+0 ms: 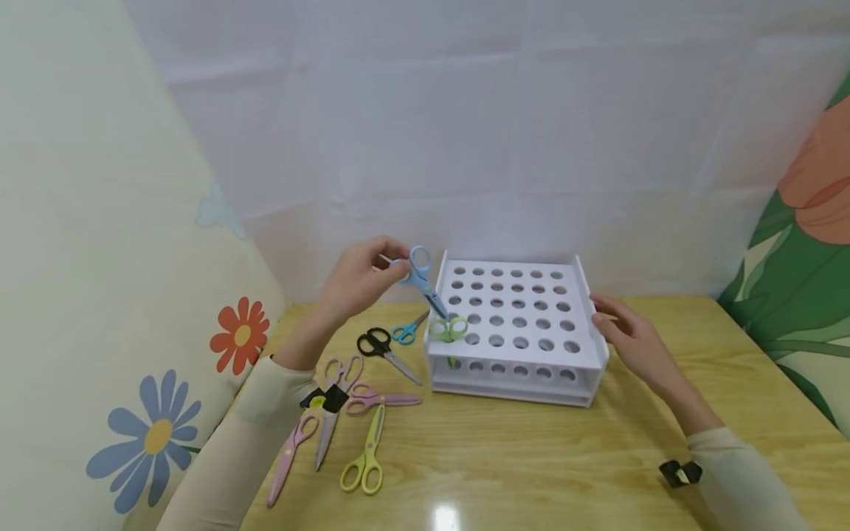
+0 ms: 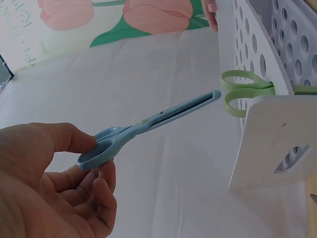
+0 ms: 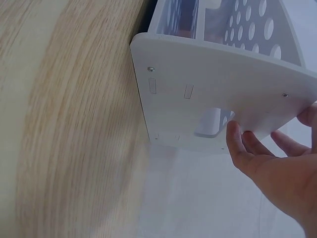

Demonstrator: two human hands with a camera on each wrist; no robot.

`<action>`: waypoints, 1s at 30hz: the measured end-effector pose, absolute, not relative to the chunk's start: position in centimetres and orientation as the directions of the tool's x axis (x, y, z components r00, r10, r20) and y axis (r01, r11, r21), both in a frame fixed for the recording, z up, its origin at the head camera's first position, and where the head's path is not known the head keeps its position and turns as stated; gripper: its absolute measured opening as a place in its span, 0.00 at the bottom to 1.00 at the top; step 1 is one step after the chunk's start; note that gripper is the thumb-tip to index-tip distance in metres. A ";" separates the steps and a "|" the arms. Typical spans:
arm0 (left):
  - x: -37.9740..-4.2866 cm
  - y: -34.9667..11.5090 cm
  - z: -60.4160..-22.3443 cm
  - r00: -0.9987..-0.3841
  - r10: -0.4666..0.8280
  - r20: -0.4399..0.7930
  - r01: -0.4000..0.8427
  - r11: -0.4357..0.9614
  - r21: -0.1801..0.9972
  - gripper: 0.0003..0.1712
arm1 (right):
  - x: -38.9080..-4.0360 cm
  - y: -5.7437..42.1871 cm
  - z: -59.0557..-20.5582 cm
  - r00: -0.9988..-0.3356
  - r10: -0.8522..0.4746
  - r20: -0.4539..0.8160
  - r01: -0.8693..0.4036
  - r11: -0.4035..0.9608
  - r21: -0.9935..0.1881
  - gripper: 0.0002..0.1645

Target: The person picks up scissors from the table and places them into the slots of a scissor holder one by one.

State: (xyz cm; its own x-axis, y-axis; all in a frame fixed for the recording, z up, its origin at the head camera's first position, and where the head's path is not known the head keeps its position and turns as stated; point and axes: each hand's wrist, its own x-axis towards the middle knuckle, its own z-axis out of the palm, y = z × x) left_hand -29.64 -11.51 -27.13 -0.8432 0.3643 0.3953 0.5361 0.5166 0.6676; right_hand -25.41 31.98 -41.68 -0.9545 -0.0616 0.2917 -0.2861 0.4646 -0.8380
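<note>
Pale blue scissors (image 1: pixel 420 279) hang by the handle loops from my left hand (image 1: pixel 361 279), pinched between thumb and fingers. Their blades (image 2: pixel 181 108) slope down toward the left side of a white rack (image 1: pixel 518 358) with rows of round holes. Green scissors (image 1: pixel 449 330) stand in a hole at the rack's front left corner, handles up, close by the blue tip. My right hand (image 1: pixel 639 345) is at the rack's right side panel (image 3: pixel 178 74), with loosely bent fingers (image 3: pixel 237 144) resting against it near the upper edge.
Left of the rack lie small blue scissors (image 1: pixel 403 334), black scissors (image 1: pixel 380 344) and yellow scissors (image 1: pixel 364 466), plus several pink ones, one being these pink scissors (image 1: pixel 381 399). All rest on a wood-grain table (image 1: pixel 505 457). A white cloth (image 1: pixel 412 133) hangs behind.
</note>
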 end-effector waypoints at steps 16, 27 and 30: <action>-33.0 -10.4 -29.7 -0.855 0.366 0.367 0.514 0.508 0.691 0.12 | -25.4 31.7 -41.9 -0.950 -0.082 0.300 -0.304 0.447 -0.841 0.34; -33.7 -9.3 -31.2 -0.824 0.480 0.299 0.548 0.545 0.635 0.11 | -25.4 31.7 -41.9 -0.952 -0.072 0.299 -0.298 0.454 -0.840 0.34; -33.9 -9.1 -31.8 -0.811 0.513 0.281 0.563 0.553 0.614 0.12 | -25.3 31.6 -41.8 -0.956 -0.070 0.284 -0.284 0.452 -0.846 0.34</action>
State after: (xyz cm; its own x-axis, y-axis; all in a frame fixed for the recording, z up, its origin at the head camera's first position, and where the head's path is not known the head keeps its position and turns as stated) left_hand -33.93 -9.07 -31.81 -0.8111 0.5130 0.2809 0.5627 0.5532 0.6143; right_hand -25.29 31.59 -41.81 -0.9562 -0.0699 0.2841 -0.2843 0.4519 -0.8456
